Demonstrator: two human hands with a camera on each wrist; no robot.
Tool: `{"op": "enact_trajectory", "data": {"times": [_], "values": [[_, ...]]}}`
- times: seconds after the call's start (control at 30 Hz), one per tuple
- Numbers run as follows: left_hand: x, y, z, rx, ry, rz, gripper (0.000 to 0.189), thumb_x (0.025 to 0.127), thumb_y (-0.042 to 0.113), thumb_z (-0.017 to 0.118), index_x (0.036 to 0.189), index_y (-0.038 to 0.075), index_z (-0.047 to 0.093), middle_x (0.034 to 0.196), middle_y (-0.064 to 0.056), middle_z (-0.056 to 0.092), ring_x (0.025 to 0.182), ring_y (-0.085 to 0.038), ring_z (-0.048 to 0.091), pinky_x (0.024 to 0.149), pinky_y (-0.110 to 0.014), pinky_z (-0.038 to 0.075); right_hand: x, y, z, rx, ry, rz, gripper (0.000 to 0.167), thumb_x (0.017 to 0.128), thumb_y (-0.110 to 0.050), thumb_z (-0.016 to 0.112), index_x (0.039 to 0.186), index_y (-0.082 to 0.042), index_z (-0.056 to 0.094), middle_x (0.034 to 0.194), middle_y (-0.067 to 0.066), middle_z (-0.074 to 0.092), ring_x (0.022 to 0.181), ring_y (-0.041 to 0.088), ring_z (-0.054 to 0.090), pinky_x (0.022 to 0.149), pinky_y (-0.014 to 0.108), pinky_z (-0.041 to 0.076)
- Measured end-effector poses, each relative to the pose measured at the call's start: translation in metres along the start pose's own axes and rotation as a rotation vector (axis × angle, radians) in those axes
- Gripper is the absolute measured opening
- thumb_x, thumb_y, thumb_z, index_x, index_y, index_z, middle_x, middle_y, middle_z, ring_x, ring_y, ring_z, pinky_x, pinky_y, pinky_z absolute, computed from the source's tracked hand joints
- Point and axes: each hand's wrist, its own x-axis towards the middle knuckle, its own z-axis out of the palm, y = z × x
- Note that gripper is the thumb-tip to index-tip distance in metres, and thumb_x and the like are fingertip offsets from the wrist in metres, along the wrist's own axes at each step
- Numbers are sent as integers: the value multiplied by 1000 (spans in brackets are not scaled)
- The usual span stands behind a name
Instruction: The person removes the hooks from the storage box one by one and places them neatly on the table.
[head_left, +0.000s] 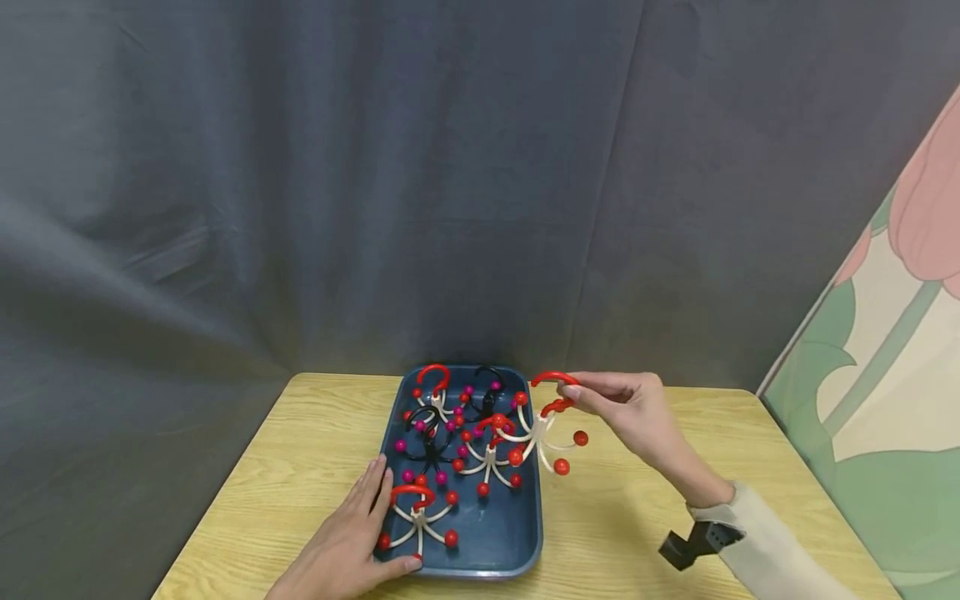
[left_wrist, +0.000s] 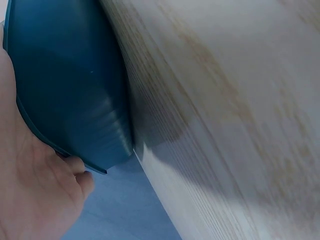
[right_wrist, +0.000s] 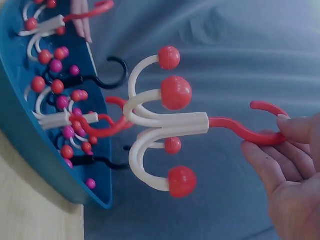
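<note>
My right hand pinches the red hook end of a multi-arm hanger hook, with white curved arms tipped by red balls. It hangs above the right rim of a dark blue tray. The right wrist view shows the thumb and fingers of this hand on the red hook, its white arms spread away from the hand. My left hand rests against the tray's left rim near its front corner, fingers extended and thumb along the front edge. Beside it inside the tray lies another white hanger hook with a red hook.
More hanger hooks fill the tray: white ones with red balls and black ones with pink balls. The tray stands on a wood-grain table. A grey curtain hangs behind, and a floral panel borders the right.
</note>
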Motion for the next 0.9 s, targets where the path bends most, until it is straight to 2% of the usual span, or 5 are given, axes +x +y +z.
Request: {"op": "enact_trajectory", "data": {"times": [0.13, 0.3, 0.43, 0.67, 0.9], "values": [[-1, -1, 1, -6, 1, 8, 132, 74, 99, 52, 169, 12, 18, 180, -6, -2, 167, -35, 8, 128, -63, 29, 8, 4, -10, 18, 64, -13, 29, 93, -13, 80, 118, 1, 79, 100, 8, 84, 92, 15, 81, 83, 22, 64], [-4, -2, 0, 3, 38, 46, 128, 78, 95, 53, 169, 11, 18, 180, -5, -3, 167, -35, 8, 128, -61, 31, 19, 11, -20, 34, 104, -3, 32, 95, -16, 79, 121, 3, 77, 101, 0, 84, 91, 10, 81, 84, 22, 63], [-4, -3, 0, 10, 51, 64, 127, 80, 94, 53, 169, 10, 18, 180, -6, -3, 166, -35, 9, 128, -60, 32, 26, 22, -27, -9, 119, 24, 34, 97, -20, 78, 123, 1, 77, 101, -3, 84, 89, 7, 81, 83, 19, 62], [-3, -1, -1, 6, 28, 42, 128, 79, 95, 53, 169, 10, 19, 180, -6, -2, 166, -35, 9, 128, -62, 30, 39, 45, -34, -45, 122, 74, 37, 98, -26, 77, 124, 0, 77, 108, 10, 82, 94, 14, 81, 79, 19, 63], [-1, -3, -1, 15, 20, 33, 128, 78, 96, 52, 169, 11, 20, 180, -6, 0, 167, -34, 8, 129, -61, 30, 51, 70, -38, -29, 115, 109, 40, 97, -28, 77, 125, 1, 76, 95, -19, 81, 95, 12, 80, 79, 19, 63]]}}
